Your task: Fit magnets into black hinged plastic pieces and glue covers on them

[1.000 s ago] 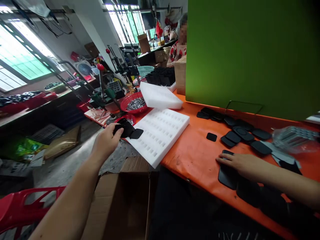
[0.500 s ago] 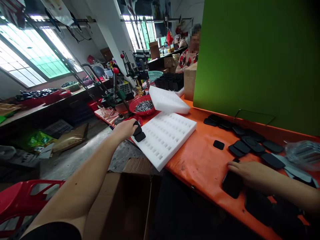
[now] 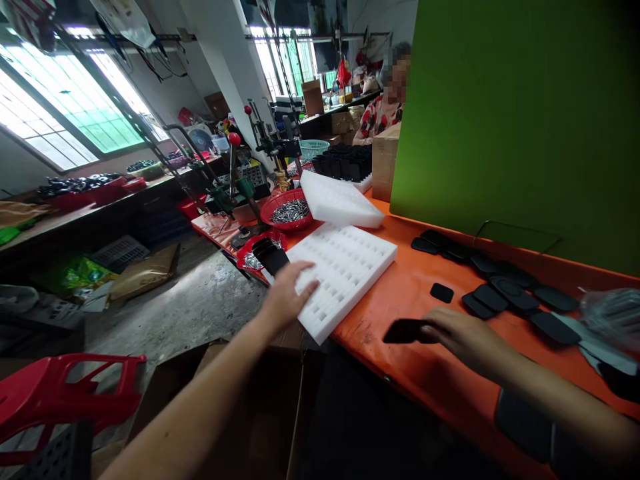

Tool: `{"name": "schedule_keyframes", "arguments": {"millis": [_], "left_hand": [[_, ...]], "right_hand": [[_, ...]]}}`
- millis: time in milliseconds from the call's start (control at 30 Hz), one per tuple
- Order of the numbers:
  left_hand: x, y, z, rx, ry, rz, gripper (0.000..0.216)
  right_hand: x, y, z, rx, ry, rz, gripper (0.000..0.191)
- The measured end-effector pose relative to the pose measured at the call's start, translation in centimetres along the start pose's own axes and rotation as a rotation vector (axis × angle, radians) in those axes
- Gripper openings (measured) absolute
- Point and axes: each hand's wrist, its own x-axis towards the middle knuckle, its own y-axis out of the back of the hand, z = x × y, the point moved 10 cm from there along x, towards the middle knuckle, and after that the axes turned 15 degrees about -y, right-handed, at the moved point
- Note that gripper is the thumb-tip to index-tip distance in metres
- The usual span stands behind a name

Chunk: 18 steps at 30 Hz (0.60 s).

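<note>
My left hand (image 3: pixel 287 297) is over the near-left edge of a white foam block (image 3: pixel 357 293) with rows of slots. Its fingers are apart and hold nothing. Beyond its knuckles, black flat pieces (image 3: pixel 270 255) stand at the block's left corner. My right hand (image 3: pixel 463 337) pinches a black flat piece with rounded corners (image 3: pixel 406 331), held tilted above the orange tabletop (image 3: pixel 370 333). A small black square pad (image 3: pixel 442 293) lies on the table just beyond that hand.
More black plates (image 3: pixel 513 291) lie along the green board (image 3: pixel 500 133). A second foam slab (image 3: pixel 340 200) leans on the block's far end. Behind are a red basket of metal parts (image 3: pixel 290 211) and hand presses (image 3: pixel 240 190). An open carton (image 3: pixel 250 413) stands below; a person sits across.
My left hand has let go of the black pieces at the foam block's corner and moved right and nearer. My right hand has lifted a black plate off the table and moved it left.
</note>
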Motion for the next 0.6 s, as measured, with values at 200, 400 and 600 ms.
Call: {"name": "schedule_keyframes", "arguments": {"millis": [200,400,600], "left_hand": [[-3.7,-2.9,6.4,-0.449,-0.023,-0.127,0.026],[-3.0,5.1,-5.2,0.209,0.284,-0.002,0.027],[-0.8,4.5,-9.7,0.425,0.304,-0.203,0.031]], "right_hand": [[1.3,-3.0,-10.2,0.382,0.104,0.01,0.02],[0.3,-2.5,-6.7,0.396,-0.03,0.135,0.036],[-2.6,-2.4,-0.6,0.35,-0.253,0.097,0.035]]}}
